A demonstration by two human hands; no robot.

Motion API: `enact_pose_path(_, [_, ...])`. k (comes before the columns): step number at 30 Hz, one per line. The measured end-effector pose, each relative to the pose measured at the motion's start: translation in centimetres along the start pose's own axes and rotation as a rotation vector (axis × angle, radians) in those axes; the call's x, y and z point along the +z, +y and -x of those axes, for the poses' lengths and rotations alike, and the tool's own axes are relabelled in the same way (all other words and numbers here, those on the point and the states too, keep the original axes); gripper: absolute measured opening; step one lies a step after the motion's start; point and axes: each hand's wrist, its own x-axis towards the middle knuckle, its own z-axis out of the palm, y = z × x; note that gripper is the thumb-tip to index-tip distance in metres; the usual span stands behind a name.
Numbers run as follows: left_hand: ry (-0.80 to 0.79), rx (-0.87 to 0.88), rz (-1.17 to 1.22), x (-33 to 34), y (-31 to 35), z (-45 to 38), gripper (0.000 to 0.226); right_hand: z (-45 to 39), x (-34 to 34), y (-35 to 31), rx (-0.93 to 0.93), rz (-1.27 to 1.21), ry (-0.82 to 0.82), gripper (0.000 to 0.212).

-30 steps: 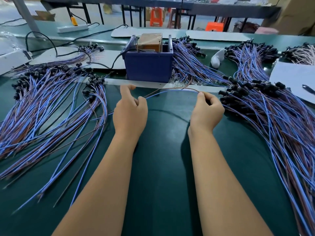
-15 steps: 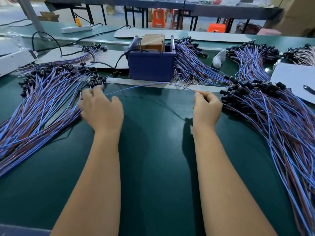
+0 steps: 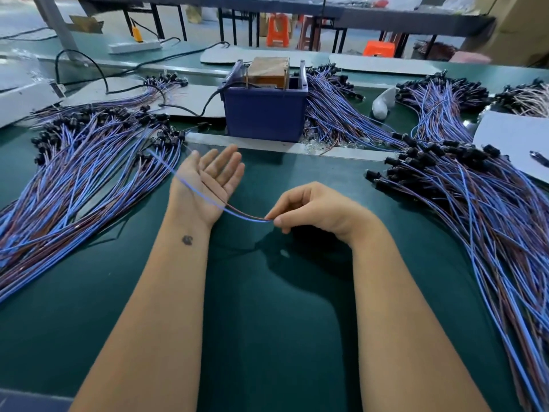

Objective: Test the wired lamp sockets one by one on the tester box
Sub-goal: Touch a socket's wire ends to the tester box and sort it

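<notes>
Pinching the free ends of one wire pair (image 3: 237, 214) between thumb and forefinger, the right hand (image 3: 312, 208) hangs just above the green mat (image 3: 267, 322), other fingers curled in. Pair is one blue lead, one brown, running up and left from the pinch.

Left hand (image 3: 208, 176) is palm up, fingers straight and slightly spread, gripping nothing. The wire pair lies across its palm near the heel and goes on toward the left pile (image 3: 83, 179). Its far end gets lost among the black sockets (image 3: 160, 138) at the pile's top edge, so I cannot tell which socket belongs to it.

Tester box (image 3: 264, 114): blue plastic bin with a brown block (image 3: 269, 71) sitting in it, at the far edge of the mat, straight ahead of both hands and well apart from them. A black cable (image 3: 184, 110) leaves its left side. A pale strip (image 3: 297, 148) runs along the mat just in front of it.

Right pile (image 3: 475, 209) of wired sockets fans out from right of the box down the right side, socket ends toward the centre. More bundles (image 3: 335, 114) lie just right of the box and further back (image 3: 439, 96). White power strip (image 3: 135, 46) on the far bench, orange stools (image 3: 277, 29) behind.
</notes>
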Motion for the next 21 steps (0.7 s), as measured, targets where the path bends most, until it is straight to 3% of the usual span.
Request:
enact_pose_path(3, [-0.032, -0.051, 0.306, -0.8, 0.9, 0.1, 0.040, -0.1, 0.1, 0.2, -0.011, -0.022, 0.032, 0.016])
enact_pose_path(5, [-0.096, -0.073, 0.469, -1.4, 1.1, 0.3, 0.043, -0.4, 0.2, 0.6, -0.031, -0.058, 0.210, 0.014])
enact_pose_path(8, [-0.132, -0.006, 0.482, -1.9, 1.3, 0.3, 0.052, -1.2, 0.2, 1.1, -0.042, -0.163, 0.528, 0.020])
enact_pose_path(11, [-0.114, 0.057, 0.407, -1.8, 1.1, 0.2, 0.064, -1.2, -0.1, 1.2, -0.079, -0.227, 0.559, 0.016])
enact_pose_path(14, [-0.049, 0.011, 0.253, -1.7, 1.0, 0.0, 0.072, -0.4, -0.7, 1.3, -0.116, -0.355, 0.250, 0.032])
enact_pose_path(16, [-0.012, -0.078, 0.007, -1.0, 0.6, 0.0, 0.061, 0.1, -0.9, 1.1, -0.107, -0.410, 0.116, 0.042])
enact_pose_path(19, [-0.030, -0.134, -0.460, 0.6, -1.3, 0.5, 0.029, -0.3, -0.4, 0.9, -0.081, -0.387, 0.263, 0.038])
enact_pose_path(21, [-0.094, -0.106, -0.676, 1.6, -3.2, 1.1, 0.022, -0.9, 0.4, 0.6, -0.066, -0.320, 0.430, 0.030])
